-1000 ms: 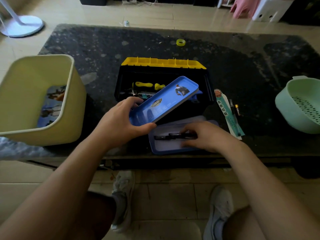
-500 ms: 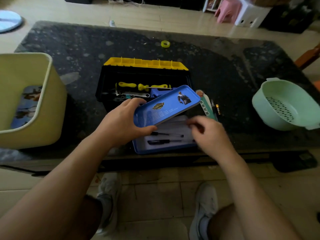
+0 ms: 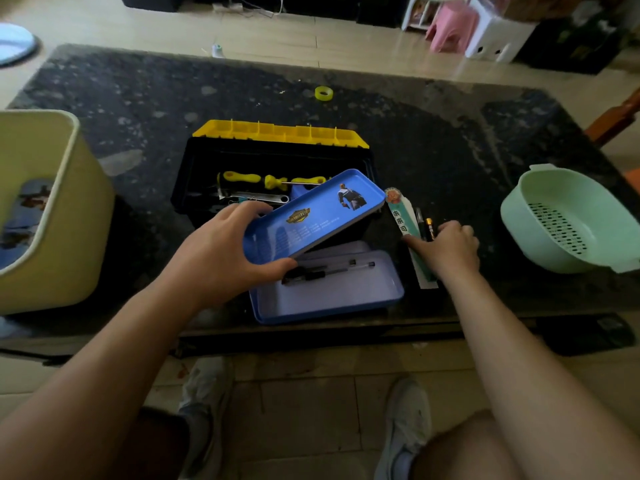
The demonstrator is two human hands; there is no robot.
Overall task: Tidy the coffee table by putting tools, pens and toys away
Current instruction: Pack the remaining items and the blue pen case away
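Note:
My left hand [image 3: 221,254] grips a blue pencil-case lid [image 3: 322,213], tilted above the front of the open black and yellow toolbox [image 3: 277,157]. Yellow-handled screwdrivers [image 3: 242,177] and a wrench lie inside the toolbox. The case's base [image 3: 332,296] rests at the table's near edge with two black pens [image 3: 329,270] in it. My right hand [image 3: 450,247] is to the right of the base, its thumb and curled fingers closing round a dark pen with a gold tip [image 3: 429,225]. A green paper packet [image 3: 401,216] lies beside that pen, under my thumb.
A pale yellow bin [image 3: 62,237] stands at the table's left edge. A mint green colander [image 3: 568,220] sits at the right. A small yellow tape roll [image 3: 323,93] lies behind the toolbox. My feet are under the near table edge.
My right hand left the pens in the case base and moved right to the dark pen beside the green packet. My left hand still holds the lid.

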